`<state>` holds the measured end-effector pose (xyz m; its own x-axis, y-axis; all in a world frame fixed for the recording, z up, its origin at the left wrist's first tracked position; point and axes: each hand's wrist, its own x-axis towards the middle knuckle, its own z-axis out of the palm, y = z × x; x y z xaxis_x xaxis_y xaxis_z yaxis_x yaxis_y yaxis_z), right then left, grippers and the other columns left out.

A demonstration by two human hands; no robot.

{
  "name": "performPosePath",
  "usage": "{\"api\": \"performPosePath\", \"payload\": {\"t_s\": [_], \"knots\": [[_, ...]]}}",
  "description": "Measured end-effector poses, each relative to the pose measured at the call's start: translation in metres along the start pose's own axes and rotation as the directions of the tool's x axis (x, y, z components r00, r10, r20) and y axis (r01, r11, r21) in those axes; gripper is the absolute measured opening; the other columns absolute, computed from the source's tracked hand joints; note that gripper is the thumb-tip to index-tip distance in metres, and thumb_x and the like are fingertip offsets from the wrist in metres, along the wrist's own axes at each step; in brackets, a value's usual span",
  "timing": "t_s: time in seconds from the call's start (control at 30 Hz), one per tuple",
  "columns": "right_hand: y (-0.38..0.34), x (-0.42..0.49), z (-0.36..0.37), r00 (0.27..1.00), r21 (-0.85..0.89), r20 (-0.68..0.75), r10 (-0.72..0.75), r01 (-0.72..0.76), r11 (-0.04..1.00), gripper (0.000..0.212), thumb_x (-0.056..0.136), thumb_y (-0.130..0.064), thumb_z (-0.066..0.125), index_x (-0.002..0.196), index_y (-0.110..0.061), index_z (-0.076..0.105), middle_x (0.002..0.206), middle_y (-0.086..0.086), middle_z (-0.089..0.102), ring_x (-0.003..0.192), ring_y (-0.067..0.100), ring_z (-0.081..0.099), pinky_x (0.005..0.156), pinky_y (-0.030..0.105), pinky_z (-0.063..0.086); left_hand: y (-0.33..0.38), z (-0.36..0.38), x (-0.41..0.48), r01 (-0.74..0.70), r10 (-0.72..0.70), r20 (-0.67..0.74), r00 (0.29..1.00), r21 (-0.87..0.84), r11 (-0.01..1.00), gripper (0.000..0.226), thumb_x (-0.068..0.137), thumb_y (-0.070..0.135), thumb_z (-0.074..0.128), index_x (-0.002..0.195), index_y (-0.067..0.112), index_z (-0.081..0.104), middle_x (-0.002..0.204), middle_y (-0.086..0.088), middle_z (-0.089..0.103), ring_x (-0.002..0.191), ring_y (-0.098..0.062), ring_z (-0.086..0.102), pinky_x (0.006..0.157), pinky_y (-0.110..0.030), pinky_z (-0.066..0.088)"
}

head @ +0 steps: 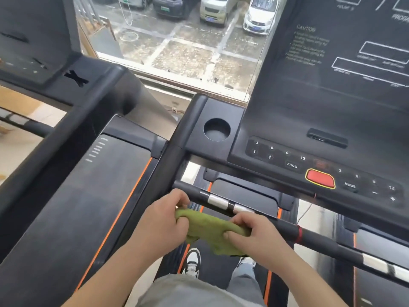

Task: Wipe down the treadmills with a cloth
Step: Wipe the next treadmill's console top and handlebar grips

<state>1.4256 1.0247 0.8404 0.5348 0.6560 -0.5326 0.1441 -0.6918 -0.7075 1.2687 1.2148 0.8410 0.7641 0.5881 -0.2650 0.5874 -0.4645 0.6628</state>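
cloth (208, 227): green, bunched, held between both hands, just below the handlebar (218, 201); contact with it unclear.
left hand (163, 220): fingers curled round the cloth's left end, near the handlebar's left end.
right hand (254, 235): gripping the cloth's right end, against the handlebar's near side.
console (309, 120): above the handlebar, red button (320, 178) on it.
second treadmill (88, 196): left of the handlebar.

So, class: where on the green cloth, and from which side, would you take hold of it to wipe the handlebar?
Grip the two bunched ends, one per hand, coming from above on the near side. The cloth is bunched into a band roughly parallel to the handlebar, with a loose flap hanging below. The left hand and right hand hold it so.
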Motion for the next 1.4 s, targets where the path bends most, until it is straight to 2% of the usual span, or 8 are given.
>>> {"api": "performPosePath", "payload": {"t_s": [0.2, 0.3, 0.4, 0.53, 0.7, 0.93, 1.17, 1.4], "knots": [[0.003, 0.002, -0.021, 0.998, -0.001, 0.049, -0.048, 0.049, 0.999, 0.025, 0.081, -0.014, 0.081, 0.091, -0.035, 0.074, 0.082, -0.024, 0.069, 0.07, -0.001, 0.06, 0.065, 0.013, 0.048, 0.015, -0.021, 0.035, -0.132, 0.131, 0.049, 0.99, 0.026, 0.991, 0.028, 0.082, -0.001, 0.055, 0.081, 0.026, 0.057, 0.076, 0.023, 0.06, 0.07, -0.006, 0.054, 0.054, -0.017, 0.038], [0.005, 0.012, -0.024, 0.99, 0.082, -0.14, -0.017, 0.029, 0.996, 0.026, 0.088, -0.009, 0.075, 0.096, -0.034, 0.074, 0.08, -0.015, 0.072, 0.071, 0.0, 0.064, 0.064, 0.011, 0.048, 0.025, -0.022, 0.067, -0.207, 0.209, -0.026, 0.978, 0.051, 0.977, 0.026, 0.077, 0.001, 0.057, 0.082, 0.026, 0.061, 0.077, 0.024, 0.059, 0.071, -0.004, 0.054, 0.058, -0.019, 0.036], [0.015, 0.019, -0.029, 0.948, -0.025, -0.316, -0.033, 0.026, 0.999, 0.036, 0.087, -0.015, 0.075, 0.114, -0.038, 0.067, 0.109, -0.019, 0.065, 0.096, -0.002, 0.062, 0.077, 0.012, 0.048, 0.025, -0.005, 0.097, -0.255, 0.283, -0.102, 0.954, 0.228, 0.94, 0.026, 0.077, 0.005, 0.059, 0.095, 0.023, 0.066, 0.093, 0.016, 0.063, 0.085, -0.007, 0.057, 0.075, -0.031, 0.047], [0.038, 0.017, -0.049, 0.985, -0.443, -0.156, 0.081, -0.143, 0.885, 0.072, 0.079, -0.034, 0.079, 0.145, -0.038, 0.05, 0.14, -0.017, 0.05, 0.135, 0.011, 0.046, 0.104, 0.033, 0.047, 0.01, 0.034, 0.09, -0.204, 0.294, -0.082, 0.952, 0.545, 0.813, 0.032, 0.08, 0.026, 0.071, 0.111, 0.019, 0.073, 0.124, -0.012, 0.066, 0.117, -0.04, 0.059, 0.105, -0.061, 0.042], [0.045, 0.019, -0.047, 0.988, -0.575, -0.129, 0.085, -0.145, 0.805, 0.051, 0.077, -0.05, 0.077, 0.124, -0.038, 0.06, 0.114, -0.013, 0.057, 0.114, 0.015, 0.053, 0.085, 0.034, 0.052, -0.012, 0.048, 0.059, -0.346, 0.274, 0.211, 0.938, 0.618, 0.706, 0.077, 0.093, 0.08, 0.035, 0.152, 0.032, 0.047, 0.155, -0.008, 0.049, 0.145, -0.041, 0.037, 0.122, -0.062, 0.021], [0.049, 0.028, -0.048, 0.985, -0.586, -0.17, 0.033, -0.128, 0.8, 0.034, 0.078, -0.06, 0.071, 0.093, -0.031, 0.064, 0.088, -0.01, 0.064, 0.092, 0.013, 0.059, 0.071, 0.031, 0.052, 0.018, 0.061, 0.083, -0.304, 0.203, 0.228, 0.952, 0.758, 0.577, 0.077, 0.09, 0.085, 0.015, 0.102, 0.03, 0.066, 0.095, 0.004, 0.064, 0.092, -0.027, 0.053, 0.086, -0.046, 0.037], [0.052, 0.03, -0.043, 0.971, -0.602, -0.235, 0.048, -0.184, 0.777, 0.022, 0.087, -0.046, 0.058, 0.079, -0.025, 0.06, 0.072, -0.008, 0.062, 0.076, 0.017, 0.06, 0.065, 0.029, 0.054, 0.085, 0.142, 0.067, -0.385, 0.239, 0.304, 0.922, 0.667, 0.638, 0.064, 0.099, 0.056, 0.009, 0.096, 0.023, 0.064, 0.096, -0.003, 0.066, 0.091, -0.029, 0.054, 0.084, -0.047, 0.035], [0.043, 0.032, -0.048, 0.977, -0.628, -0.17, 0.131, -0.21, 0.749, 0.029, 0.077, -0.059, 0.072, 0.084, -0.033, 0.061, 0.075, -0.013, 0.059, 0.078, 0.013, 0.058, 0.062, 0.027, 0.044, 0.023, 0.099, 0.085, -0.52, 0.471, 0.269, 0.84, 0.646, 0.559, 0.066, 0.093, 0.081, 0.03, 0.091, 0.024, 0.065, 0.082, 0.0, 0.06, 0.077, -0.028, 0.055, 0.07, -0.04, 0.039]]}}
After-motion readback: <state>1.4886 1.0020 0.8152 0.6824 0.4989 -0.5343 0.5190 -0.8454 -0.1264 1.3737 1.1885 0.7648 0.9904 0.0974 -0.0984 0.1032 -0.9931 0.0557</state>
